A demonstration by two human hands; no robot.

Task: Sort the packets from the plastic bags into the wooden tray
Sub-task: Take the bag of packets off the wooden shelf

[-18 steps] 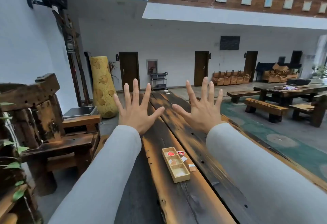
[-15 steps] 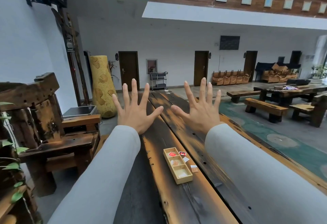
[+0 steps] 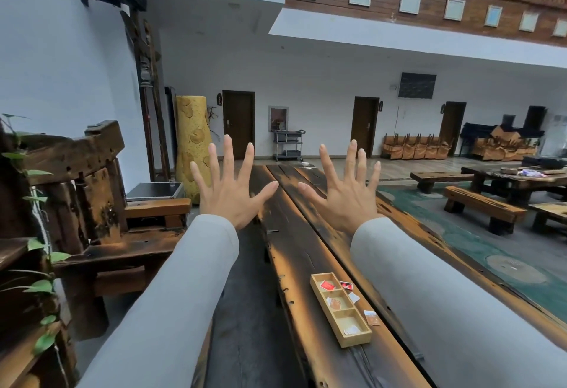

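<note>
My left hand (image 3: 228, 188) and my right hand (image 3: 346, 192) are raised in front of me, backs toward the camera, fingers spread, holding nothing. Well below them a long wooden tray (image 3: 317, 291) with three compartments lies on the dark plank table (image 3: 294, 252). A red packet (image 3: 327, 285) lies in the far compartment, an orange packet (image 3: 335, 303) in the middle one, a pale packet (image 3: 350, 330) in the near one. Just right of the tray lie a red packet (image 3: 346, 285), a white packet (image 3: 354, 297) and an orange packet (image 3: 372, 317). No plastic bags are visible.
A heavy wooden chair (image 3: 92, 203) with leafy vines stands at the left. A tall yellow carved column (image 3: 193, 145) stands by the wall. Wooden benches (image 3: 481, 206) and another table (image 3: 515, 179) stand on a green rug at the right.
Both hands stay raised and spread. The camera has tilted slightly, so the tray sits a little lower and further right in view.
</note>
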